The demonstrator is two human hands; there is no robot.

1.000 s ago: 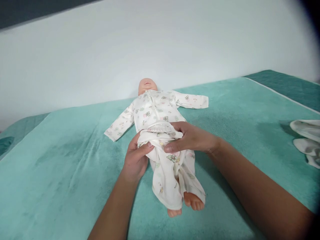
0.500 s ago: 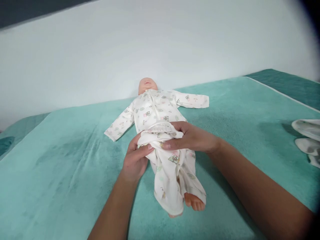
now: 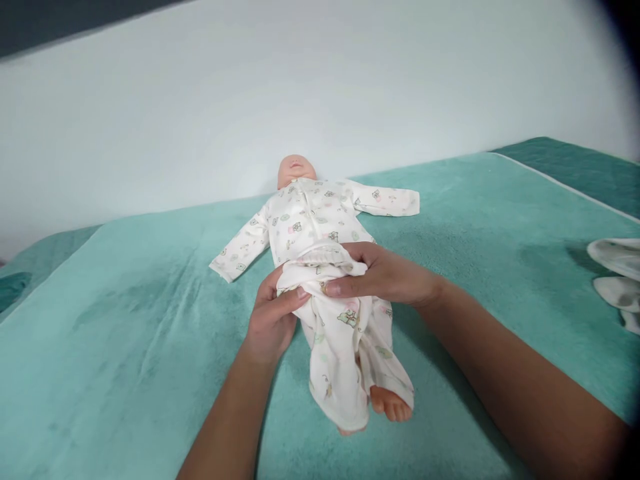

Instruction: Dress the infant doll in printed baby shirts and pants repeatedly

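A baby doll (image 3: 297, 170) lies on its back, its head toward the wall and its feet toward me. It wears a white printed long-sleeved top (image 3: 313, 217) with both sleeves spread out. White printed baby pants (image 3: 340, 340) cover its legs, and toes show at the cuffs. My left hand (image 3: 273, 313) grips the bunched waist of the pants on the left side, thumb on top. From the right, my right hand (image 3: 375, 273) pinches the same waistband, its fingers partly hidden behind the cloth.
A turquoise towel-like cover (image 3: 150, 347) spreads beneath the doll. Small white cloth items (image 3: 617, 293) lie at the right edge. A white wall (image 3: 320, 87) rises behind, and darker green quilted fabric (image 3: 575, 170) shows at the back right.
Almost nothing differs. The whole view has shifted very slightly, while both hands keep their hold on the pants' waist.
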